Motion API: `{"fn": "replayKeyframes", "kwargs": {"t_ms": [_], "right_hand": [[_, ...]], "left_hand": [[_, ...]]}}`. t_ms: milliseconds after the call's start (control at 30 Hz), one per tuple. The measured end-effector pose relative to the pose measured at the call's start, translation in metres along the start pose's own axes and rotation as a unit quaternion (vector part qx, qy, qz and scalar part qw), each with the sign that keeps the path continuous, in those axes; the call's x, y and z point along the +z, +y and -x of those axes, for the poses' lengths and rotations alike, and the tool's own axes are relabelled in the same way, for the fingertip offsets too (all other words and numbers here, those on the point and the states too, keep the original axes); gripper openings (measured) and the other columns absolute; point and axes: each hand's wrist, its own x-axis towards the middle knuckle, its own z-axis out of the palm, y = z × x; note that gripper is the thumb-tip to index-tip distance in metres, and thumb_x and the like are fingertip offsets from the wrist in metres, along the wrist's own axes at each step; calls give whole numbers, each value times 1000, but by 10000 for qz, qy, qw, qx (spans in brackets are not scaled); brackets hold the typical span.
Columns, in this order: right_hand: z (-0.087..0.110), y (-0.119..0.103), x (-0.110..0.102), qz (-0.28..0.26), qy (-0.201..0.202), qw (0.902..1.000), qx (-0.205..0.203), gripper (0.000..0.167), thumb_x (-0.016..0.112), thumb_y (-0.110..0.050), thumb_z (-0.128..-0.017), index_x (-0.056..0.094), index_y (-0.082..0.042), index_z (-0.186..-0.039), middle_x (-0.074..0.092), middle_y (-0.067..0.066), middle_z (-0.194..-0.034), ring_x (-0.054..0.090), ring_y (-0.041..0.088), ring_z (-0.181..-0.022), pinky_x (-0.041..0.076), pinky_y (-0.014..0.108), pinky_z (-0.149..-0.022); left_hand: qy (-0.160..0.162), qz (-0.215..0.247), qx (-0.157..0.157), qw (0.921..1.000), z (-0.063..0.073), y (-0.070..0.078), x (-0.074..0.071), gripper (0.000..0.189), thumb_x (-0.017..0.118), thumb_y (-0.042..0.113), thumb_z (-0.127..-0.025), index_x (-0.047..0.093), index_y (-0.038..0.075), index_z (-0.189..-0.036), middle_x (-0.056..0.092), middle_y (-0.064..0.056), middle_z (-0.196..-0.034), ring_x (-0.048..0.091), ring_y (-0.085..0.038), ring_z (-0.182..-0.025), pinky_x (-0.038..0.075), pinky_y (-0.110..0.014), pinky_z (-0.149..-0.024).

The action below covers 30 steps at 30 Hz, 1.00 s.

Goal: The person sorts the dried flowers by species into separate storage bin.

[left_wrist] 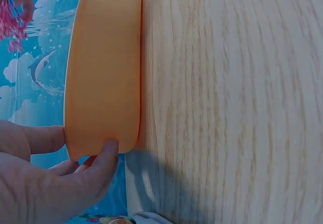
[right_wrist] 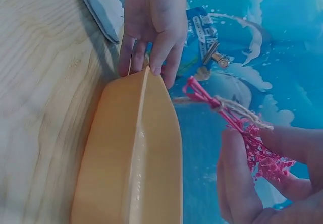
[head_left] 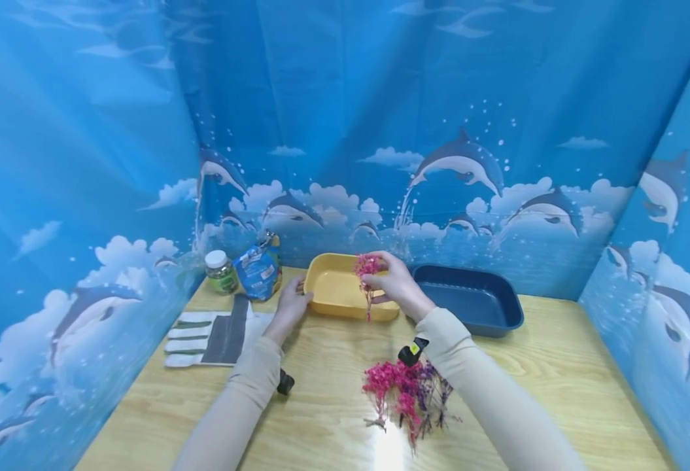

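My left hand (head_left: 293, 301) grips the left end of a yellow basin (head_left: 339, 309), thumb and fingers on its rim and wall in the left wrist view. Above the basin's right part, my right hand (head_left: 399, 286) pinches a small bunch of pink dried flowers (head_left: 366, 267). In the right wrist view its stems, tied with twine (right_wrist: 241, 109), stick out past the fingers. More pink dried flowers (head_left: 393, 382) lie on the table beside purple dried flowers (head_left: 429, 387), close to my right forearm.
A dark blue basin (head_left: 500, 307) stands to the right of the yellow one. At left are a green-labelled jar (head_left: 221, 273), a blue pouch (head_left: 259, 271) with a clip on top, and white-and-grey gloves (head_left: 218, 337). A dolphin-print curtain (head_left: 345, 131) borders the wooden table (head_left: 321, 405).
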Motion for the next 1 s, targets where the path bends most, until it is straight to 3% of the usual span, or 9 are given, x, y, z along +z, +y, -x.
{"fn": "replayKeyframes", "kwargs": {"t_ms": [267,800,1000], "right_hand": [[-35,0,19,-462,158,9986,185,53,64,-9,-104,46,-13,-154,59,23,-142,71,21,-91,69,39,-75],[-71,19,49,-1261,383,9907,340,58,61,3,-101,37,-4,-153,55,28,-144,69,20,-89,68,31,-71],[-79,22,60,-1351,392,9898,240,65,64,7,-98,34,-3,-155,49,27,-150,71,30,-105,68,33,-80]], "left_hand": [[80,132,16,9999,0,0,2,58,54,0,-102,39,0,-159,48,-27,-156,52,-42,-142,54,-49,-114],[108,121,118,9998,2,-1,4,56,53,-1,-103,40,-2,-158,51,-28,-154,53,-43,-141,55,-50,-113],[172,4,134,9998,1,-2,4,56,55,1,-103,41,-1,-158,51,-28,-154,52,-43,-142,52,-50,-117]]}}
